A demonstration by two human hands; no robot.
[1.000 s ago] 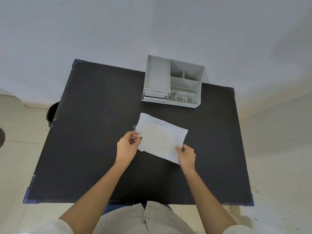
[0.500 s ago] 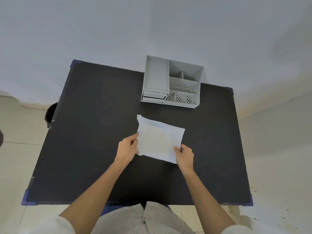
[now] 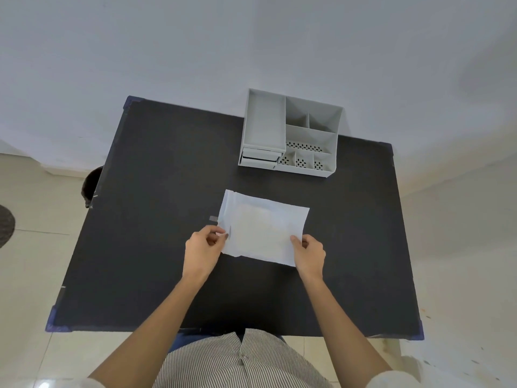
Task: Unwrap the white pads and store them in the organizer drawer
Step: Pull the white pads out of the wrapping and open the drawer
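Note:
A white wrapped pad [image 3: 263,229] lies flat near the middle of the black table [image 3: 145,219], a small tape tab sticking out at its left edge. My left hand [image 3: 204,247] pinches the wrapper's lower left edge between thumb and fingers. My right hand [image 3: 309,252] grips the wrapper's lower right corner. The grey organizer [image 3: 289,134] stands at the table's far edge, behind the pad, with open top compartments and small shut drawers [image 3: 260,159] at its front left.
A pale wall runs behind the table. A dark round bin [image 3: 91,186] stands on the tiled floor by the table's left edge. A dark mat [image 3: 5,228] lies further left. Blue corner guards mark the table's corners.
The wrapper has settled flat and slightly turned on the table. My left hand shifted from the upper left corner down to the lower left edge; my right hand kept its corner.

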